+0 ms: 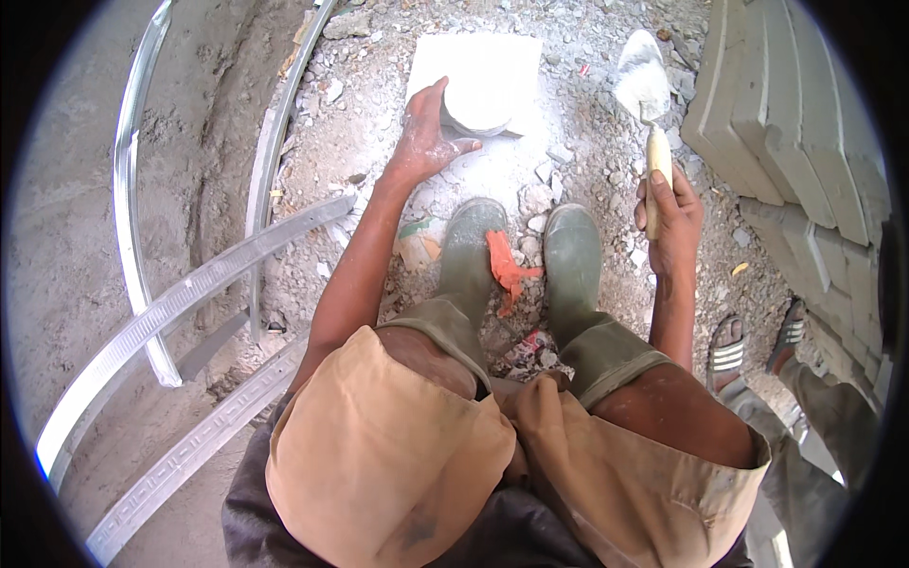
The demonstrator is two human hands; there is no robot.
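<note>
My left hand [426, 142] grips the left and lower side of a round white object [475, 102], perhaps a container full of white material with a greyish lower rim, lying on a white square slab [516, 66] on the dusty ground. My right hand [670, 213] is closed around the pale wooden handle of a trowel [640, 80], held upright with white powder on its blade, to the right of the slab. My green rubber boots [572, 251] stand below the slab, with a torn orange scrap [508, 270] between them.
Long curved metal channels [213, 249] lie and lean along the left, beside a rough grey surface [66, 237]. Grey blocks [795, 123] are stacked at the right. Another person's sandalled feet [727, 352] and trousered legs are at the lower right. Rubble [341, 95] covers the ground.
</note>
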